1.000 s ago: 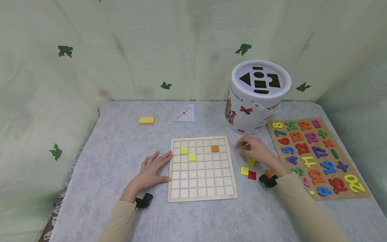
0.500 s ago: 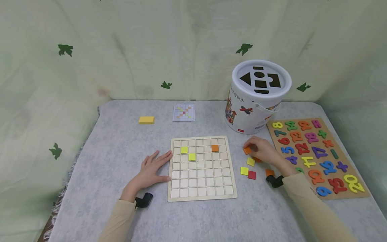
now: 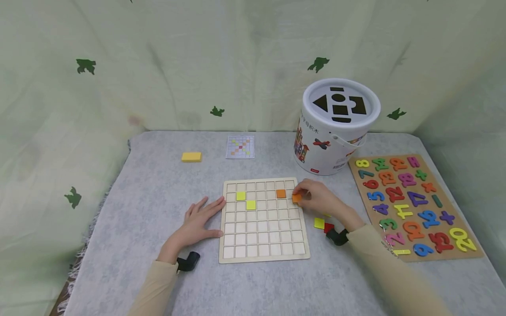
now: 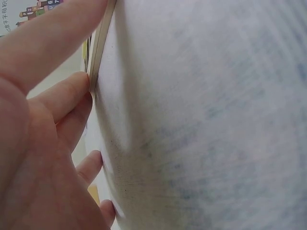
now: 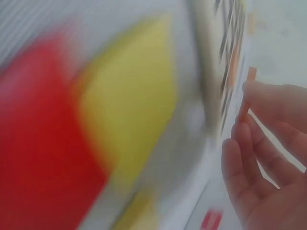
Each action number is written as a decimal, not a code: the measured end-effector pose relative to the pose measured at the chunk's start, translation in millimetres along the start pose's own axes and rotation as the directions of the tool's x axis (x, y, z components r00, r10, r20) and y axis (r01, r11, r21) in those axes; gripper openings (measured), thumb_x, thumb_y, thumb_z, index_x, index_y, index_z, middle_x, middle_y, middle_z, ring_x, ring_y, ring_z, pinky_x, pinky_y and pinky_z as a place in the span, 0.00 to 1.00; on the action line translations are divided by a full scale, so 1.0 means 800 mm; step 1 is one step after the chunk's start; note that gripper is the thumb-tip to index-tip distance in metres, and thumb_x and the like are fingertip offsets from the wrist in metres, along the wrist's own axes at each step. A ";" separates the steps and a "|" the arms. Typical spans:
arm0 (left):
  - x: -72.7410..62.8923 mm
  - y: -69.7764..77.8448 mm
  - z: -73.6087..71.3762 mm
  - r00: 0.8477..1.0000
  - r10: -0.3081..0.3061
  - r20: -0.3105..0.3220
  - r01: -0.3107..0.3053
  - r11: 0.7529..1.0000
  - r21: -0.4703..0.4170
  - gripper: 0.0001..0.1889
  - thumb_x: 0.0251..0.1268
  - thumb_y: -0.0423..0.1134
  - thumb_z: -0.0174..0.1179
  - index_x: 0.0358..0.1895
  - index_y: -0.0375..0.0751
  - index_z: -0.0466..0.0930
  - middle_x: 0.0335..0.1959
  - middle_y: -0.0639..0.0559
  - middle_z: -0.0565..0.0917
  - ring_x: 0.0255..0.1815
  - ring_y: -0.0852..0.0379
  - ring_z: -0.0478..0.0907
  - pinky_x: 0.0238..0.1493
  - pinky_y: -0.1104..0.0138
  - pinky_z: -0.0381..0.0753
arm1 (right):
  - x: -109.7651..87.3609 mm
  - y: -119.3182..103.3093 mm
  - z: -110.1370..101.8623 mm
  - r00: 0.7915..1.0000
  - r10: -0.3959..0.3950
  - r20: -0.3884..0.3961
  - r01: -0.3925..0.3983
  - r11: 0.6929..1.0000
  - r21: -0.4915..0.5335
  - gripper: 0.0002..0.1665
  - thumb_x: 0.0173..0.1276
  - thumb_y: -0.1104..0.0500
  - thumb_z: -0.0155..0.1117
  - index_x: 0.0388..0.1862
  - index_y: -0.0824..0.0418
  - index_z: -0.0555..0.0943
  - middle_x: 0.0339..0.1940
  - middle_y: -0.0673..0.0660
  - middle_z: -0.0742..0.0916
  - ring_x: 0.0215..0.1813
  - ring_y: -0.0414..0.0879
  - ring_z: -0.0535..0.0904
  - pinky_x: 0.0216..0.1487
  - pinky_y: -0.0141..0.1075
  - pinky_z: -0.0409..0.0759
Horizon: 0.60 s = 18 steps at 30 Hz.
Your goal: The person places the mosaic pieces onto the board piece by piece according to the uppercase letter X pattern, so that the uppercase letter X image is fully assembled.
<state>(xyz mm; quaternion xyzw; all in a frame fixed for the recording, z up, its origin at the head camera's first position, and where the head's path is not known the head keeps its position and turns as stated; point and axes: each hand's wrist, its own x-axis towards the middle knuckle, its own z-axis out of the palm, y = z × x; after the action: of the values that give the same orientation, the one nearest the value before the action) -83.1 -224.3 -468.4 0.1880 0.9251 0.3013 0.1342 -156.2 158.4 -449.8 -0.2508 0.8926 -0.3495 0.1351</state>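
A wooden grid board (image 3: 262, 227) lies flat in the head view. Along its left edge rests my left hand (image 3: 199, 226), fingers spread and straight; the left wrist view has fingertips touching the board's side. My right hand (image 3: 321, 200) pinches an orange square tile (image 3: 297, 199) over the board's upper right edge. In the right wrist view this tile (image 5: 243, 109) stands edge-on between thumb and fingers. Two yellow tiles (image 3: 240, 196) and one orange tile (image 3: 281, 193) sit in the grid's cells. Below the right hand are a loose yellow tile (image 3: 319, 223) and a partly hidden red tile (image 3: 327, 227).
Behind the board lie a small patterned grid card (image 3: 240, 147) and a yellow block (image 3: 191, 157). A white lidded bucket (image 3: 326, 151) stands at the back right. At the far right is a board of colored numbers (image 3: 439, 256).
My right hand first moved right to the loose tiles, picked up an orange tile, then carried it left to the board's edge. The left hand has stayed in place.
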 end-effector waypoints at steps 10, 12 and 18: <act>0.001 -0.002 0.001 1.000 0.002 0.002 -0.002 1.000 0.003 0.46 0.54 0.53 0.68 0.74 0.44 0.57 0.75 0.49 0.55 0.75 0.36 0.36 0.67 0.41 0.29 | 0.034 -0.045 0.042 0.993 -0.108 0.047 0.110 0.993 -0.034 0.11 0.61 0.66 0.68 0.42 0.59 0.81 0.36 0.49 0.79 0.37 0.43 0.71 0.40 0.35 0.74; 0.001 -0.002 0.001 1.000 0.001 0.000 -0.001 1.000 0.003 0.46 0.54 0.53 0.68 0.74 0.44 0.57 0.76 0.50 0.55 0.75 0.37 0.36 0.67 0.41 0.29 | 0.038 -0.051 0.047 0.993 -0.107 0.055 0.110 0.992 -0.058 0.10 0.61 0.66 0.68 0.42 0.60 0.81 0.35 0.49 0.78 0.36 0.43 0.71 0.39 0.35 0.73; 0.001 -0.003 0.002 1.000 0.004 -0.002 -0.004 1.000 -0.004 0.46 0.54 0.53 0.68 0.74 0.44 0.57 0.76 0.50 0.55 0.75 0.37 0.36 0.67 0.41 0.28 | 0.042 -0.059 0.052 0.995 -0.087 0.048 0.091 0.991 -0.100 0.10 0.61 0.66 0.69 0.41 0.61 0.82 0.35 0.50 0.77 0.35 0.43 0.70 0.38 0.34 0.73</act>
<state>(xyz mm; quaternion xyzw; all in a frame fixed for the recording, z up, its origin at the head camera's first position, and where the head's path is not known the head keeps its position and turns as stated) -84.2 -225.0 -471.2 0.1893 0.9243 0.3034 0.1332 -149.9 87.3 -449.2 -0.3044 0.8941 -0.3035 0.1257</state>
